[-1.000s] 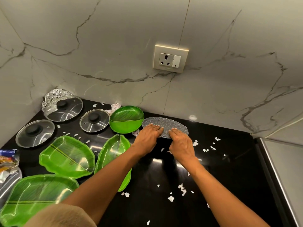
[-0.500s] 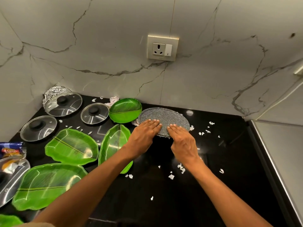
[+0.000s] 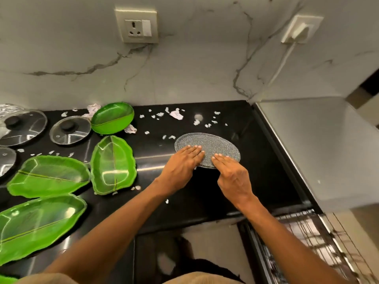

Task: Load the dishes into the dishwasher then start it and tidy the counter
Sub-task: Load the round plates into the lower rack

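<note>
Both hands, left [image 3: 181, 167] and right [image 3: 233, 177], press flat, straight fingers [image 3: 194, 151] on the grey plate [image 3: 211, 143] lying on the table [image 3: 256, 171], probably to slide it toward the rack [image 3: 303, 232].

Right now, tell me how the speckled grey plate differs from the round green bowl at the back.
The speckled grey plate is flat and shallow; the round green bowl is deeper and tilted. Both hands, left hand and right hand, press flat on the plate; nothing touches the bowl. Both sit on the black counter among paper scraps.
</note>
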Demonstrator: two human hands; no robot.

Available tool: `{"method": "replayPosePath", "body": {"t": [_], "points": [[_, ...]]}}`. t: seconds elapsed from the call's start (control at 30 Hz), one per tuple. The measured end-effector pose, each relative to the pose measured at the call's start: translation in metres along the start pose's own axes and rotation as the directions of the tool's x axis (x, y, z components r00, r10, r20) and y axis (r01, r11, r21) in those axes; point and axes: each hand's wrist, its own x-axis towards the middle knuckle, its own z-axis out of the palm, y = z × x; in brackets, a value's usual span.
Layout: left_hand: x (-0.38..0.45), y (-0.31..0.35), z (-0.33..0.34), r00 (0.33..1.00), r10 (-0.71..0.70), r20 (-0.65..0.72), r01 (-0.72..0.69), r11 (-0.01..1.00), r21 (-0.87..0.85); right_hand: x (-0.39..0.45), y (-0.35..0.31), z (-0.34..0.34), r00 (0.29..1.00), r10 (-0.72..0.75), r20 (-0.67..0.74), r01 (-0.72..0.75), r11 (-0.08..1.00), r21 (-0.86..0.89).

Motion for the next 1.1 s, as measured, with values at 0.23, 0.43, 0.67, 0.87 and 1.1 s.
{"method": "replayPosePath", "body": {"t": [0.23, 0.43, 0.67, 0.87, 1.1], "points": [[0.015, 0.094, 0.027, 0.961, 0.275, 0.033, -0.27, 0.958, -0.1, -0.111, 0.029, -0.041, 0.976, 0.201, -0.078, -0.21, 0.97, -0.121], [0.039, 0.188, 0.049, 0.863, 0.504, 0.032, -0.493, 0.854, -0.162, -0.203, 0.049, -0.092, 0.896, 0.422, -0.137, -0.443, 0.862, -0.245], [0.05, 0.292, 0.07, 0.773, 0.634, 0.043, -0.614, 0.762, -0.206, -0.29, 0.075, -0.137, 0.82, 0.541, -0.185, -0.572, 0.77, -0.284], [0.05, 0.377, 0.097, 0.733, 0.678, 0.053, -0.645, 0.717, -0.265, -0.367, 0.11, -0.165, 0.77, 0.618, -0.161, -0.637, 0.731, -0.245], [0.053, 0.47, 0.128, 0.739, 0.649, 0.177, -0.597, 0.754, -0.273, -0.441, 0.152, -0.19, 0.728, 0.675, -0.118, -0.683, 0.703, -0.196]]}}
